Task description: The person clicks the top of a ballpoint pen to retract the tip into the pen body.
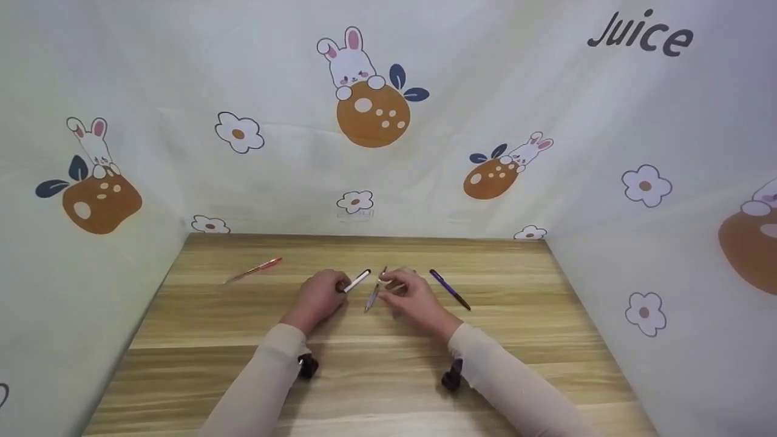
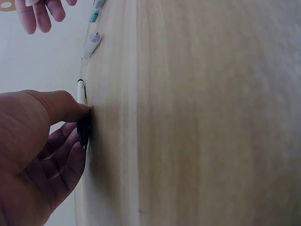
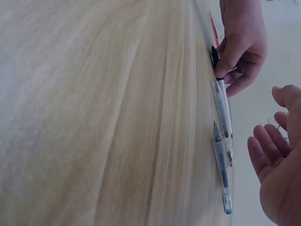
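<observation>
My left hand (image 1: 318,295) pinches a white pen (image 1: 358,280) with a black grip section (image 2: 83,129) between thumb and fingers, low over the wooden table. In the head view, a clear-barrelled pen (image 1: 372,297) lies just right of it, beside my right hand (image 1: 416,297). The right wrist view shows this clear pen (image 3: 223,110) and a second clear pen with a teal end (image 3: 223,174), which my right hand mostly hides from the head camera. Nothing sits between the right hand's loosely bent fingers (image 3: 263,153), apart from the pens there.
A red pen (image 1: 255,270) lies on the table (image 1: 364,376) at the left. To the right of the right hand is a blue pen (image 1: 449,289) with a dark end. Printed cloth walls (image 1: 291,176) stand along the back and both sides.
</observation>
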The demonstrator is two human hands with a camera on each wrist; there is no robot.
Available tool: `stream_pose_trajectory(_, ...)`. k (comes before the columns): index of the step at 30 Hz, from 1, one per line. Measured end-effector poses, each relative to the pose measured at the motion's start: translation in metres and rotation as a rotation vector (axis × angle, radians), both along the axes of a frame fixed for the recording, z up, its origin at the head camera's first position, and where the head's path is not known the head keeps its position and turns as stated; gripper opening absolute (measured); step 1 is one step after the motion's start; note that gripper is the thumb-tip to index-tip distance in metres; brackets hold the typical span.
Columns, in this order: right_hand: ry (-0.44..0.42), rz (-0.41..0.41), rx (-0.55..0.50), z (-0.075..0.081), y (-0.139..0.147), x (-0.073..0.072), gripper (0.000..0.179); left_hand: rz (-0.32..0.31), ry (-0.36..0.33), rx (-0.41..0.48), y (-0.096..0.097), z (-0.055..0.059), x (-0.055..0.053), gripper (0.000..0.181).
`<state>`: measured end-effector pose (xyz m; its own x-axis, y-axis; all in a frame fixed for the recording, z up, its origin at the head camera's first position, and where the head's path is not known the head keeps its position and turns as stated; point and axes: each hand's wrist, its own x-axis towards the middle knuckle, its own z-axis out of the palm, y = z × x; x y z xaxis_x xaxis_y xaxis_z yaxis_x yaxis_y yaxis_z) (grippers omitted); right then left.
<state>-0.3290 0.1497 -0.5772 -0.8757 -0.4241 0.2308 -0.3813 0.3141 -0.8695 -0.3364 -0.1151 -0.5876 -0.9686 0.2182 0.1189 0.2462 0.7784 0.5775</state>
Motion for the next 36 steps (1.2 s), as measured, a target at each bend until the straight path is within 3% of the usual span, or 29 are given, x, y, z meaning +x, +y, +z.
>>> stream_pose_trajectory(6,0.002,-0.009,0.007,0.002,-0.001,0.0,0.038,0.015,-0.02,-0.003,-0.002,0.004,0.0,0.021)
stream_pose_trajectory(17,-0.049,-0.048,-0.043,0.006,-0.004,-0.001,0.036,0.003,0.007,0.051,-0.001,0.022,0.005,0.018)
stream_pose_trajectory(29,-0.147,-0.192,-0.166,0.009,-0.009,-0.007,0.042,-0.035,0.03,0.102,0.011,0.045,0.014,0.024)
stream_pose_trajectory(36,-0.184,-0.246,-0.22,0.01,-0.01,-0.008,0.043,-0.052,0.042,0.143,0.018,0.052,0.022,0.028)
